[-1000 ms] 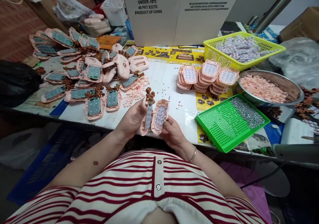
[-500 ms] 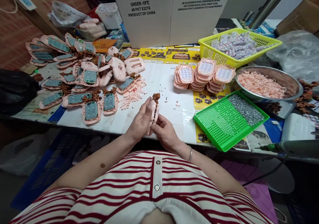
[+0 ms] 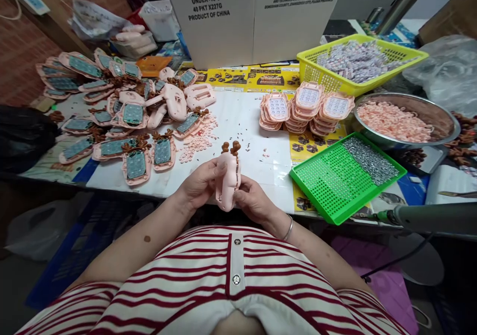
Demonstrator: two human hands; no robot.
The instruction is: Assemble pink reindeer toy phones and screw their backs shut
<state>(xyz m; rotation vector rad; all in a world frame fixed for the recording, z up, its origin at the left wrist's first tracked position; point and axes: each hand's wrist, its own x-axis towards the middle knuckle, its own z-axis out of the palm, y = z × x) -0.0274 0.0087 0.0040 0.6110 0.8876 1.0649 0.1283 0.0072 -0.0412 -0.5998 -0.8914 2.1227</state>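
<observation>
Since the earlier frame we had closed the two pink halves together, so what had been an open shell and keypad back was now one pink toy phone casing (image 3: 228,180) with brown antlers on top, held upright just above the near edge of the table (image 3: 246,121). Our left hand (image 3: 199,183) was wrapped around its left side and our right hand (image 3: 253,201) pressed its right side, both clasped on it; we judged the halves were being squeezed shut. Toward the left edge lay a spread of open casings with green boards (image 3: 134,163). Toward the right edge sat stacked keypad backs (image 3: 307,106), a yellow basket (image 3: 316,71), a metal bowl (image 3: 441,121) and a green tray (image 3: 328,181) of screws.
</observation>
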